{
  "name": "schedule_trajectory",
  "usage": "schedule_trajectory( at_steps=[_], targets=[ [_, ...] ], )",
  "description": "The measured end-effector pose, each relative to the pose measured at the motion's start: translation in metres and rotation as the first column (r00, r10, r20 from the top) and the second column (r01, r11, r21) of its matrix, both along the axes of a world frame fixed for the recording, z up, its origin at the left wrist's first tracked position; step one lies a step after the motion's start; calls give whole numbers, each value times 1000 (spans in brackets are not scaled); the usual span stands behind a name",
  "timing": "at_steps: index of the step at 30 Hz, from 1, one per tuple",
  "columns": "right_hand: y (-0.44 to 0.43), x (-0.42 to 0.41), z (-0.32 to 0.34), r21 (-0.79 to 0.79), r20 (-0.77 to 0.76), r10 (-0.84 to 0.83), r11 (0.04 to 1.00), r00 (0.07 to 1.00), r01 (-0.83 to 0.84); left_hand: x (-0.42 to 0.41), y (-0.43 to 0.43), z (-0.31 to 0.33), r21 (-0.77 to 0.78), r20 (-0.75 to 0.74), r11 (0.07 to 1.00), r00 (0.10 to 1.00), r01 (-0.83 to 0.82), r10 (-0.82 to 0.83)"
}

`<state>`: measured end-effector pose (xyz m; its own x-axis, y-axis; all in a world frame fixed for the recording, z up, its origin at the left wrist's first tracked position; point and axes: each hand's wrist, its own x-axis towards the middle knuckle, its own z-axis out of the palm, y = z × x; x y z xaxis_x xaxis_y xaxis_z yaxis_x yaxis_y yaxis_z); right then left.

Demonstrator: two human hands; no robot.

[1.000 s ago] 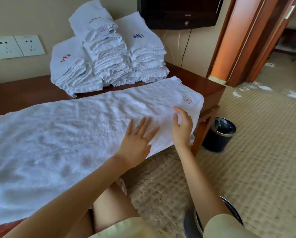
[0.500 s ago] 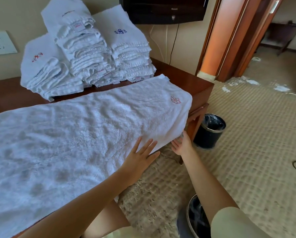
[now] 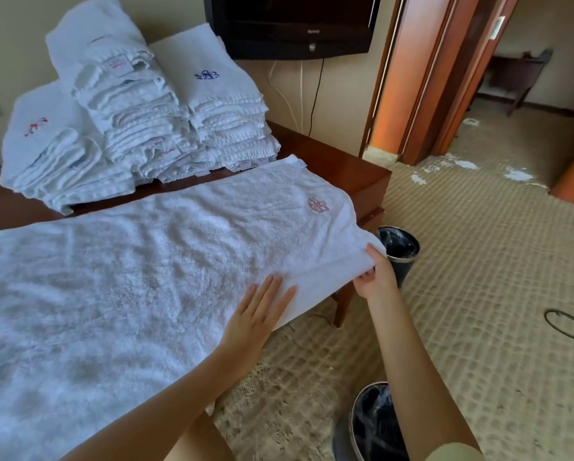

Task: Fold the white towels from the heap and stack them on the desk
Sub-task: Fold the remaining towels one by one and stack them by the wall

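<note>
Nearby, lined black bin point(image 3: 400, 254) beside desk point(image 3: 352, 174)

A white towel point(image 3: 139, 277) is spread flat over the desk point(image 3: 355, 181). Its near edge is pressed by the left hand point(image 3: 255, 319); its near-right corner is pinched by the right hand point(image 3: 375, 277). Folded towel stacks point(image 3: 139, 114) are seen behind it.

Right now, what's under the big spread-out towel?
The wooden desk shows beyond the far edge and right end of the spread towel. The right hand pinches its overhanging corner, fingers underneath mostly hidden. Anything else beneath is covered.
</note>
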<state>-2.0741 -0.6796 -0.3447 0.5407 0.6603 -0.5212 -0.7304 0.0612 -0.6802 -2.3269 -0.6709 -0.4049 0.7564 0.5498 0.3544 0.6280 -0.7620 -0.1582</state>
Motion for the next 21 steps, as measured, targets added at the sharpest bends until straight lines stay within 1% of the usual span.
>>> schedule_trajectory(
  at_steps=[1, 2, 3, 4, 6, 7, 8, 10, 11, 13, 14, 15, 17, 19, 21],
  targets=[
    [-1, 2, 3, -34, 137, -39, 998, 990, 45, -3, 0, 6, -72, 21, 997, 1000, 20, -19],
    [0, 5, 4, -55, 302, -82, 993, 950, 104, -5, 0, 14, -144, 59, 989, 998, 41, -33],
    [-1, 6, 6, -54, 452, -117, 986, 884, 157, -8, 0, 23, -204, 103, 977, 994, 64, -43],
    [-2, 6, 10, -36, 569, -131, 982, 812, 184, -10, -1, 33, -246, 154, 965, 987, 88, -51],
    [2, 3, 19, 11, 675, -150, 981, 722, 193, -12, -5, 63, -286, 241, 952, 970, 109, -38],
    [6, 4, 25, 26, 686, -161, 980, 710, 197, -13, -4, 78, -320, 276, 943, 961, 92, 0],
    [12, 6, 33, 45, 662, -178, 979, 728, 198, -15, -3, 93, -386, 303, 921, 950, 53, 72],
    [29, 13, 49, 71, 561, -196, 979, 804, 189, -22, 4, 117, -507, 286, 860, 928, -63, 237],
    [36, 16, 60, 87, 524, -191, 981, 830, 172, -28, 8, 126, -533, 252, 839, 925, -113, 284],
    [47, 22, 82, 111, 504, -153, 988, 850, 111, -46, 16, 137, -545, 113, 814, 945, -199, 307],
    [52, 24, 92, 124, 505, -124, 990, 854, 70, -56, 20, 141, -580, 52, 782, 948, -228, 314],
    [58, 26, 101, 135, 496, -85, 991, 864, 20, -65, 24, 145, -636, 26, 734, 945, -236, 326],
    [69, 28, 115, 144, 468, 16, 985, 884, -94, -78, 38, 159, -739, 64, 637, 918, -220, 391],
    [83, 28, 124, 122, 458, 130, 971, 880, -207, -83, 61, 177, -757, 147, 619, 868, -211, 475],
    [99, 26, 127, 72, 477, 194, 963, 857, -258, -82, 84, 195, -766, 229, 611, 803, -200, 550]
  ],
)
